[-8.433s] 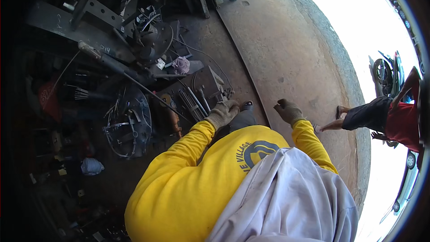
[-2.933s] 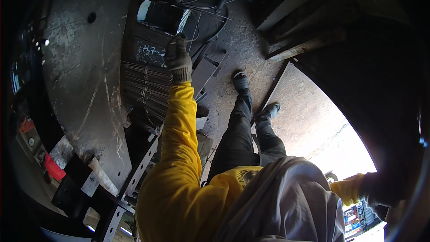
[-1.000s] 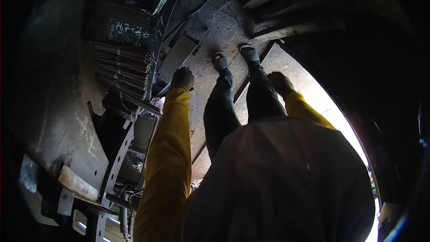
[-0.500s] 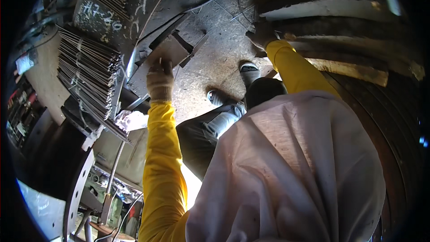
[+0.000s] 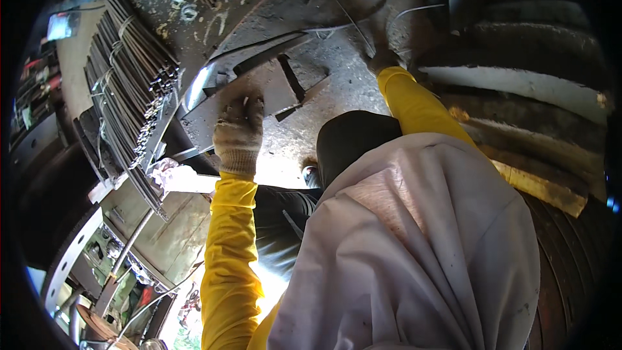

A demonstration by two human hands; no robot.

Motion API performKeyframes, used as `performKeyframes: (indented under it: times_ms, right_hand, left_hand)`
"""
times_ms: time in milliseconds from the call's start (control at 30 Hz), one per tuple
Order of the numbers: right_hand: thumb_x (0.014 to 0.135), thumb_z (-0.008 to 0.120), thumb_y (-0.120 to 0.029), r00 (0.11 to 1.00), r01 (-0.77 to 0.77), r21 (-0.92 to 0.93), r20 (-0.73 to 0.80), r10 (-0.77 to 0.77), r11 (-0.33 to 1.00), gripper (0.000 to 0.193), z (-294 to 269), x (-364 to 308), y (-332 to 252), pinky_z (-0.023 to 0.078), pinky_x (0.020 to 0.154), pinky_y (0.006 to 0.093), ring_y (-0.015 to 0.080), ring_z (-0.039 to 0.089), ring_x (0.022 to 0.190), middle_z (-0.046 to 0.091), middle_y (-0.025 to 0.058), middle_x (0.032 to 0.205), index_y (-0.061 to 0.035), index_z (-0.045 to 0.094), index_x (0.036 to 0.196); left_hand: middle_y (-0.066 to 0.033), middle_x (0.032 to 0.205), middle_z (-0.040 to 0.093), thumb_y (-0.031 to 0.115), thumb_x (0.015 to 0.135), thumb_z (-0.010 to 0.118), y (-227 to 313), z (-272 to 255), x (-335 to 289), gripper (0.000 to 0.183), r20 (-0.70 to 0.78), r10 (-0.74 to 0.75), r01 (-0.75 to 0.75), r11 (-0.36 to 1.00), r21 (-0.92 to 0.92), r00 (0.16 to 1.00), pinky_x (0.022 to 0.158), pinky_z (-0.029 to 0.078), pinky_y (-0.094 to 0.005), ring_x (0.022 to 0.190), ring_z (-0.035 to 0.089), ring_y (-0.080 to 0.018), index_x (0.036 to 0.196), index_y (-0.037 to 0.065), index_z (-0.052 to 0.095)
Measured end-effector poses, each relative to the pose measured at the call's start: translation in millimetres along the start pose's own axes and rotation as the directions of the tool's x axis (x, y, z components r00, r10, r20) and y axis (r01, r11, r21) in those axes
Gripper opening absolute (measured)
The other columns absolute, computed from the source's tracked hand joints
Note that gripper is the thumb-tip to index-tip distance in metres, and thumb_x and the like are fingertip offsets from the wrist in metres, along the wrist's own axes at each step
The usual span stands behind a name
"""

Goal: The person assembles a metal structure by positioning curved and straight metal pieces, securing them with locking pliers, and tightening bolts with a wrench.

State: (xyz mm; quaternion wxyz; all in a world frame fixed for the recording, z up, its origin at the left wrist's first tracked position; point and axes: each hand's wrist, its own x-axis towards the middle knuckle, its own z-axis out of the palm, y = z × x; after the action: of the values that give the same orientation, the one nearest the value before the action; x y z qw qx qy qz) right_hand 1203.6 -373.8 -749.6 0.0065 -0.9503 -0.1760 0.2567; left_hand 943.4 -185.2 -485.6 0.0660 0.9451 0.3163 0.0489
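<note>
My left hand (image 5: 238, 131), in a knitted work glove, is closed on the near edge of a brown steel plate (image 5: 269, 85). The fingers curl over its top, and the plate lies low over the grey floor. Dark flat steel pieces (image 5: 272, 53) lie beside and under it. My right hand (image 5: 383, 60) is stretched far out to the right, down at the floor by the end of a thin rod (image 5: 355, 23). It is dark and in shadow; its fingers do not show well enough to tell what they hold.
A tied bundle of thin steel rods (image 5: 126, 78) lies at left, beside a chalk-marked metal plate (image 5: 172, 0). Heavy curved slabs (image 5: 518, 87) are stacked at right, with a timber piece (image 5: 538, 181) below. A cable (image 5: 259, 44) crosses the floor ahead.
My head view has shifted, and the body leans further forward. My left hand stays on the steel plate. My right hand remains stretched out near the floor.
</note>
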Motion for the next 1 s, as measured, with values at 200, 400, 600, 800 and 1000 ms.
performKeyframes:
  times_ms: [200,400,600,800,1000]
  right_hand:
    - [0.084,0.062,-0.054,0.996,-0.015,-0.064,0.09,0.02,0.998,0.069,1,8,-9,0.047,0.1,0.0481,0.042,0.06,0.116,0.063,0.0244,0.125,-0.0093,0.052,0.136]
    - [0.083,0.062,-0.05,0.987,-0.003,-0.057,0.158,0.012,0.998,0.062,5,-1,-5,0.047,0.099,0.0478,0.041,0.061,0.115,0.063,0.0239,0.124,-0.0087,0.057,0.129]
    - [0.082,0.061,-0.047,0.98,-0.032,-0.057,0.193,0.042,0.998,0.055,-3,3,-10,0.048,0.098,0.0475,0.04,0.062,0.115,0.064,0.0234,0.124,-0.0082,0.062,0.122]
    - [0.081,0.061,-0.043,0.963,-0.023,-0.098,0.265,0.048,0.995,0.049,-8,-4,-7,0.049,0.097,0.0473,0.039,0.062,0.115,0.064,0.0229,0.123,-0.0076,0.068,0.115]
    - [0.08,0.06,-0.039,0.897,0.267,-0.246,0.418,-0.146,0.932,0.044,-62,-38,-8,0.05,0.097,0.047,0.038,0.063,0.114,0.064,0.0224,0.123,-0.0071,0.073,0.108]
  left_hand:
    - [-0.0176,0.093,0.069,0.035,0.096,0.058,4,-1,2,0.03,0.056,-0.07,0.07,0.998,0.011,0.996,0.071,0.053,-0.0489,0.083,0.066,-0.0402,0.104,0.007,0.065]
    - [-0.018,0.099,0.069,0.034,0.097,0.056,3,3,2,0.029,0.002,-0.051,0.051,0.998,-0.035,0.999,0.074,0.054,-0.0477,0.087,0.066,-0.0387,0.106,0.008,0.065]
    - [-0.0177,0.096,0.07,0.036,0.096,0.055,5,-3,-1,0.033,0.041,-0.073,0.072,0.997,0.016,0.996,0.075,0.055,-0.0471,0.086,0.067,-0.0389,0.105,0.006,0.066]
    - [-0.0137,0.097,0.07,0.043,0.098,0.048,-2,9,-4,0.038,0.026,-0.085,0.081,0.989,0.12,0.996,0.07,0.056,-0.0457,0.085,0.067,-0.0357,0.101,0.01,0.068]
    - [-0.0153,0.096,0.069,0.043,0.097,0.051,-7,19,-2,0.037,-0.001,-0.022,0.022,0.995,0.102,1.0,0.073,0.055,-0.0481,0.085,0.067,-0.0365,0.101,0.01,0.068]
